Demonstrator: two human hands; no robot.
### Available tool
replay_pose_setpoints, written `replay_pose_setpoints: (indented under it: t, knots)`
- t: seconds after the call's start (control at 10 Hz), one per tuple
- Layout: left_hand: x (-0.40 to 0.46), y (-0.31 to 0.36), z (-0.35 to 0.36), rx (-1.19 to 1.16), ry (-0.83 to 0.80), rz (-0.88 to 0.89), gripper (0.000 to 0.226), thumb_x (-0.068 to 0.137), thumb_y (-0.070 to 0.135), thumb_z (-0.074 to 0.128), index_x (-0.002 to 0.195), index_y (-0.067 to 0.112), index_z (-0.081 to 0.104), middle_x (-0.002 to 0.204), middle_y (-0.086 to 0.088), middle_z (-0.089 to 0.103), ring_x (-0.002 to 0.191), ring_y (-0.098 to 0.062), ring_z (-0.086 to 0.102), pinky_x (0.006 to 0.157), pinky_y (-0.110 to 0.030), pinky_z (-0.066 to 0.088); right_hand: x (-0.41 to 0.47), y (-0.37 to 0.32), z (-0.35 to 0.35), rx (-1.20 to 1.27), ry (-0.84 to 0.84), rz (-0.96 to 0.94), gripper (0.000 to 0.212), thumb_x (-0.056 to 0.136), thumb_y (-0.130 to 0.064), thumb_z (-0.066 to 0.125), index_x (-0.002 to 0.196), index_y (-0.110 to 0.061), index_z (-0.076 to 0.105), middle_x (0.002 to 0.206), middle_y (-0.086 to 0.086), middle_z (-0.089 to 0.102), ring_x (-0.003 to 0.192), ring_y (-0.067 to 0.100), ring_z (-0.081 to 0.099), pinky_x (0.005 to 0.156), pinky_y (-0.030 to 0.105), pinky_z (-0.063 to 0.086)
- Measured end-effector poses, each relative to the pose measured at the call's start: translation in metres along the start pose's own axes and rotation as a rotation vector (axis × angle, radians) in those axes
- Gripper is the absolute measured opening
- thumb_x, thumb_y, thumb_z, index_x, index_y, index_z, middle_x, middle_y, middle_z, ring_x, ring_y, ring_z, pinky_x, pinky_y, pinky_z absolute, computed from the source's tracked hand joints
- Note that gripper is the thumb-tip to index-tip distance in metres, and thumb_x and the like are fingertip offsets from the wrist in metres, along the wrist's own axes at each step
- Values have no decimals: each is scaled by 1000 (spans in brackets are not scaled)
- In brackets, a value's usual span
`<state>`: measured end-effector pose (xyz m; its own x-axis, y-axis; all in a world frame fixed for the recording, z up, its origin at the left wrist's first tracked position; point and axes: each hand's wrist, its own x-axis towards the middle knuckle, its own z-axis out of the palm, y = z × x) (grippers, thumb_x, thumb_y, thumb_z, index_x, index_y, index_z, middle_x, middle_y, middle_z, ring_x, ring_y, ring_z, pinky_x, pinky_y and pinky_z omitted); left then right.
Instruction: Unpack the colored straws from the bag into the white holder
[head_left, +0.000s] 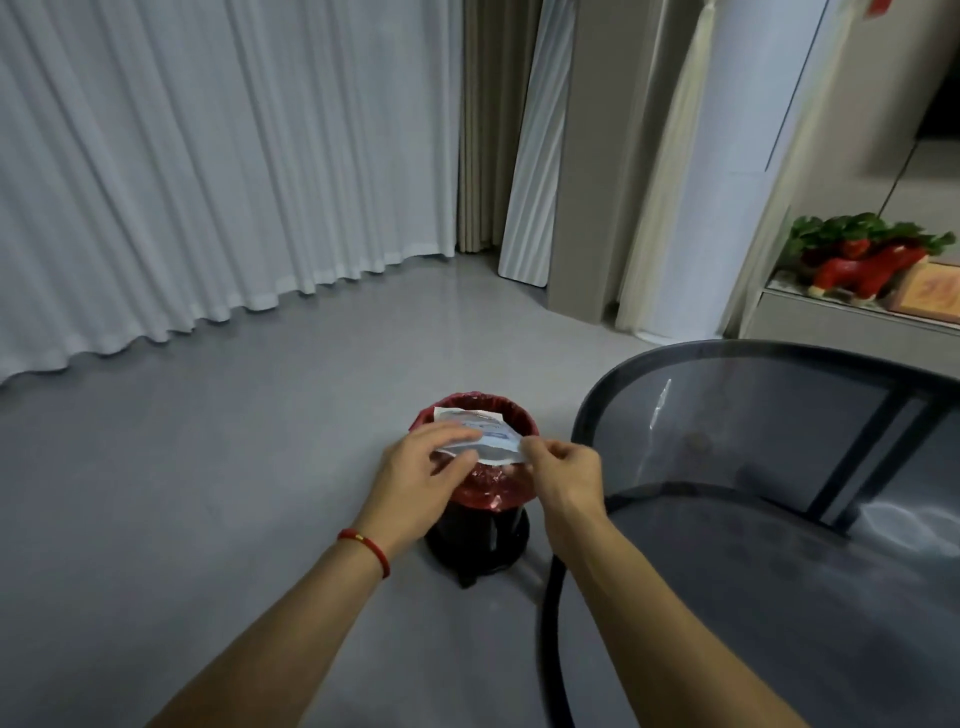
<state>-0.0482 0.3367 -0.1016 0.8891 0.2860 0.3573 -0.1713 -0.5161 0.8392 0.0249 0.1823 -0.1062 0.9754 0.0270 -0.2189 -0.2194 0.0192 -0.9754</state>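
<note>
Above a small bin lined with red plastic (475, 483), both hands hold one thin, pale plastic bag (485, 444) between them. The left hand (423, 473) has its grip closed on the near-left part of the bag, with the fingers (457, 428) spread over its top face. The right hand (563, 470) makes a narrow pinch on the right edge of the bag, thumb against forefinger. The bag lies almost flat, its long axis running from one grip to the other, so left to right across the view, and a blue printed label faces up. Just beyond the two grips, another white wrapper (467, 415) already rests inside the bin. I cannot see any colored straws in the bag, and the white holder is not in view, so it looks to me that the bag is empty and the unpacking itself may be finished; what seems left is only to drop the bag. To the right of the right grip stands a dark glass surface (779, 519), and it carries nothing I can see.
</note>
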Motion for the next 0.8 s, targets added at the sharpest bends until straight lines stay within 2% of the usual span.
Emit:
replay_pose_setpoints:
  t: [0.1, 0.2, 0.3, 0.4, 0.5, 0.6, 0.7, 0.8]
  knots:
    - [27, -14, 3, 72, 19, -21, 18, 91, 23, 69, 107, 27, 76, 108, 10, 73, 103, -3, 65, 92, -25, 53, 22, -7, 7, 112, -79, 92, 18, 102, -18, 62, 103, -3, 72, 69, 8, 80, 77, 27, 78, 92, 42, 63]
    - [57, -32, 7, 114, 23, -98, 14, 93, 26, 66, 102, 28, 77, 100, 11, 74, 99, -4, 66, 88, -20, 52, 42, -7, 0, 2, -96, 83, 28, 105, -24, 52, 117, -4, 68, 85, 10, 79, 87, 31, 77, 94, 48, 62]
    - [77, -55, 18, 132, 8, -167, 14, 94, 27, 66, 101, 26, 77, 99, 10, 74, 99, -7, 66, 87, -19, 51, 46, 6, -23, -573, -31, -348, 31, 101, -20, 48, 120, -11, 71, 107, 4, 73, 91, 20, 72, 84, 33, 60]
    - [87, -75, 32, 164, -9, -221, 14, 94, 25, 65, 102, 22, 77, 102, 6, 73, 102, -13, 65, 90, -25, 51, 46, 20, -39, -760, -91, -606, 23, 97, -10, 55, 109, -14, 74, 113, -1, 62, 90, 10, 64, 81, 19, 52]
    - [90, -87, 44, 211, -33, -243, 14, 94, 24, 65, 102, 23, 76, 101, 8, 71, 102, -16, 64, 88, -27, 51, 52, 24, -40, -724, -100, -615, 21, 96, -11, 56, 101, -20, 75, 109, -5, 60, 85, 2, 63, 71, 6, 49]
    - [89, -91, 52, 242, -130, -290, 17, 94, 26, 64, 107, 26, 75, 109, 6, 71, 105, -18, 63, 94, -34, 52, 54, 25, -38, -764, -138, -641, 17, 96, -15, 59, 102, -16, 74, 112, -4, 60, 86, 7, 64, 78, 16, 56]
    - [83, -91, 57, 244, -185, -319, 26, 95, 28, 62, 120, 23, 69, 122, 2, 68, 117, -19, 60, 100, -33, 48, 49, 28, -35, -880, -221, -736, 24, 93, -16, 59, 110, -13, 74, 115, -2, 61, 96, 15, 64, 86, 28, 56]
    - [80, -82, 55, 224, -120, -348, 37, 98, 35, 56, 133, 24, 61, 135, -1, 61, 125, -20, 54, 104, -33, 44, 46, 29, -31, -972, -255, -790, 30, 91, -18, 60, 118, -14, 73, 120, -2, 63, 106, 15, 62, 88, 21, 49]
